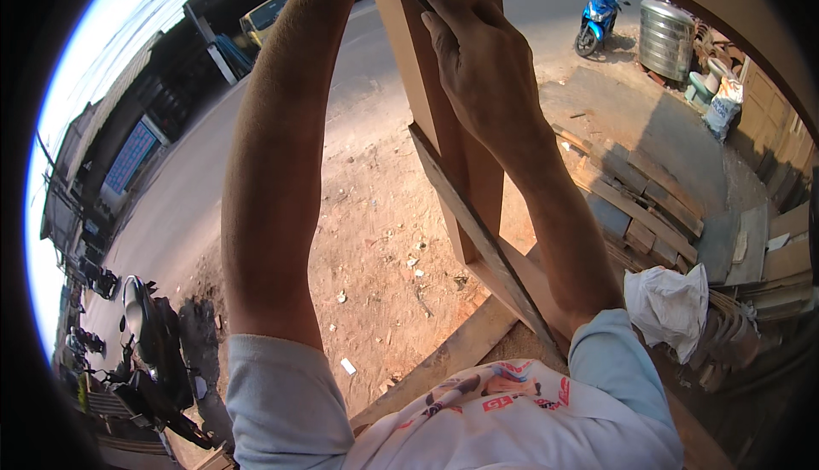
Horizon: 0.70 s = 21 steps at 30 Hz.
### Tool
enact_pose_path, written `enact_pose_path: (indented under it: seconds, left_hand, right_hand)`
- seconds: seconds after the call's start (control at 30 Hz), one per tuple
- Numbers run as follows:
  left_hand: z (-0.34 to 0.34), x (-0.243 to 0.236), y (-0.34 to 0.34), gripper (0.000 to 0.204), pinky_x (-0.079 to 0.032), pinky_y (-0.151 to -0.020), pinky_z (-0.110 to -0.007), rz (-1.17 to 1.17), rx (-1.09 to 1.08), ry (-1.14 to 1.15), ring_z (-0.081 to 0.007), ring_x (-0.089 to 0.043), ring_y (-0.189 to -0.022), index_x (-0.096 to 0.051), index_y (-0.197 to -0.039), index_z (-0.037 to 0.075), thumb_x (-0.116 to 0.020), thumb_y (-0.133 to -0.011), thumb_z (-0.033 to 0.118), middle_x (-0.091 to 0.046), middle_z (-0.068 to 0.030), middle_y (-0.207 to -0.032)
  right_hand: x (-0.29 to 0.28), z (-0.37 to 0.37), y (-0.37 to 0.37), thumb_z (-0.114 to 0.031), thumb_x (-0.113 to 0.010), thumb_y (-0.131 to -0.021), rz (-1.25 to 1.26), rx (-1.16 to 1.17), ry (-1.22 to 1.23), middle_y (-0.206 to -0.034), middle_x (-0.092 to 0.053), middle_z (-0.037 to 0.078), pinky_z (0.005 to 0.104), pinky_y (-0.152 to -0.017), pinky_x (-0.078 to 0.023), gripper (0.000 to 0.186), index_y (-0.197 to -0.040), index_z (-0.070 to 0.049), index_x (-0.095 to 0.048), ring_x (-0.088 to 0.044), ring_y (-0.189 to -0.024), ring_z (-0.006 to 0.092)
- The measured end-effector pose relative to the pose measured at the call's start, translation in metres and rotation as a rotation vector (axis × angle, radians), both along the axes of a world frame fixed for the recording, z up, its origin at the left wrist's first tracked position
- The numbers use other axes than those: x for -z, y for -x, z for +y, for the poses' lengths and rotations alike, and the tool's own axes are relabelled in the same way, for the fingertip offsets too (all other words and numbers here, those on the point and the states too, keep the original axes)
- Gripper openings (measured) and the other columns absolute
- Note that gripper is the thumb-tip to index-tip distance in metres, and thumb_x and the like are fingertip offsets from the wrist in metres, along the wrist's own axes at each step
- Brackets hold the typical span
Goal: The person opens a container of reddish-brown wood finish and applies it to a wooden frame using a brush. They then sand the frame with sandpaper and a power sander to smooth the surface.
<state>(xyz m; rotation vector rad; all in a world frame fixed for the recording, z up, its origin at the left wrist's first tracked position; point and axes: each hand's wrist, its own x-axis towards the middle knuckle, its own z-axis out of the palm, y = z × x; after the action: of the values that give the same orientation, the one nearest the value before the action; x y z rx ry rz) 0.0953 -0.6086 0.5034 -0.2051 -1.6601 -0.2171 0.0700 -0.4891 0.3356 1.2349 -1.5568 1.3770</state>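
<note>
In front of me rises a tall brown wooden post (411, 69), joined at its foot to a lower board, like the corner of a frame. A thin, rough wooden strip (467, 212) slants across that corner. My right hand (488, 73) is raised against the inner face of the post. Its thumb points up and its fingers are curled; what they hold, if anything, is hidden. My left forearm (277, 163) reaches up to the left of the post, and the hand there is beyond the upper edge.
Stacked planks (640, 201) and a white sack (670, 308) lie at the right. Farther back stand a blue motorcycle (600, 20) and a ribbed metal tank (665, 41). Dark motorcycles (153, 342) are parked at the left, beside a road (179, 188).
</note>
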Motion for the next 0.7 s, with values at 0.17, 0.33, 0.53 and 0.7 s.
enact_pose_path:
  seconds: [0.17,0.33,0.53,0.7]
  left_hand:
    - [0.002,0.0,-0.001,0.05,-0.052,-0.081,-0.043,0.005,-0.002,0.002,-0.0321,-0.07,-0.083,-0.073,-0.09,-0.003,-0.048,-0.098,0.04,-0.073,-0.0214,-0.086]
    - [0.0,0.001,-0.001,0.049,-0.052,-0.082,-0.044,-0.014,-0.015,-0.028,-0.0339,-0.07,-0.084,-0.074,-0.092,-0.002,-0.048,-0.097,0.039,-0.074,-0.0209,-0.086]
    - [-0.003,-0.001,0.001,0.049,-0.052,-0.082,-0.044,-0.006,-0.015,0.011,-0.0342,-0.071,-0.085,-0.074,-0.093,-0.002,-0.048,-0.097,0.039,-0.074,-0.0211,-0.089]
    - [-0.005,-0.005,0.003,0.049,-0.052,-0.083,-0.043,-0.018,0.004,0.026,-0.034,-0.071,-0.086,-0.074,-0.092,-0.003,-0.048,-0.097,0.039,-0.074,-0.0218,-0.089]
  right_hand:
    - [0.005,-0.008,0.003,-0.022,-0.063,-0.103,0.016,0.036,0.042,-0.099,-0.068,0.024,0.0449,-0.077,-0.059,0.03,-0.128,-0.007,-0.068,-0.071,-0.088,0.0393]
    - [0.009,-0.011,0.0,-0.023,-0.062,-0.103,0.01,0.058,0.033,-0.101,-0.069,0.023,0.0448,-0.079,-0.059,0.03,-0.129,-0.008,-0.068,-0.071,-0.089,0.0388]
    - [-0.002,-0.008,0.002,-0.022,-0.062,-0.103,0.071,0.081,0.03,-0.099,-0.069,0.024,0.0445,-0.078,-0.059,0.029,-0.128,-0.008,-0.068,-0.072,-0.087,0.0391]
    - [-0.008,-0.002,-0.001,-0.02,-0.063,-0.102,0.074,0.097,0.003,-0.094,-0.069,0.025,0.045,-0.075,-0.059,0.03,-0.128,-0.007,-0.068,-0.071,-0.083,0.0402]
